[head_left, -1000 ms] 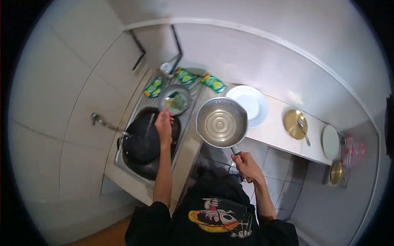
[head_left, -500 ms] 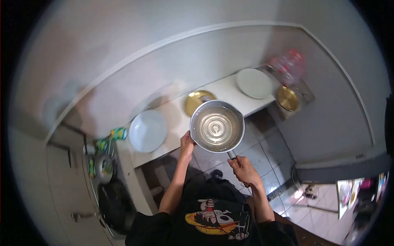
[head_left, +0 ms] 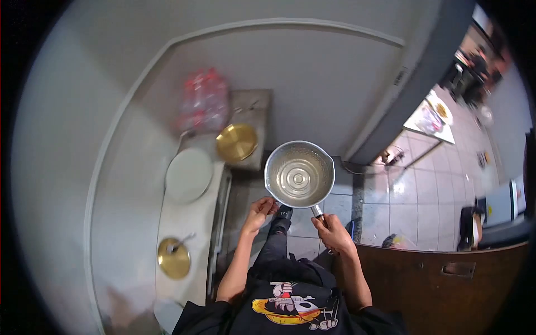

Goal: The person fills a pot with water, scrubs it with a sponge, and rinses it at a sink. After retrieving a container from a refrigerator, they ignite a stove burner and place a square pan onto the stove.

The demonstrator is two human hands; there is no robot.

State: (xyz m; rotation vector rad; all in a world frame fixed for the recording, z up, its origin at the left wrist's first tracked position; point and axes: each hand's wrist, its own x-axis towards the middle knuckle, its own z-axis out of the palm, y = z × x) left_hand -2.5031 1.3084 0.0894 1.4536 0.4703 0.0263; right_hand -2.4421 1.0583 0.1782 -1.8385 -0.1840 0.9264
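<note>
Leftmost, on the tabletop [head_left: 198, 226], a gold plate [head_left: 174, 265] with a spoon [head_left: 182, 241] lies at eight o'clock from the saucepan, and a white plate [head_left: 188, 176] at nine; a gold dish [head_left: 237, 142] is at ten. The left hand [head_left: 260, 215], fingers curled, is at the pan's seven-to-eight o'clock edge; whether it touches the metal, I cannot tell. The saucepan [head_left: 299, 174] is held up in front of the body, opening upward, and the right hand [head_left: 335, 233] is wrapped round its handle [head_left: 317, 212] at five o'clock. The two hands are apart. The pan looks stiff and hard to break, light for metal but bowl-heavy (heavier if that clear shine is liquid). The handle is the surest hold, with a steadying palm under the far side; the smooth wall could slip if wet.
</note>
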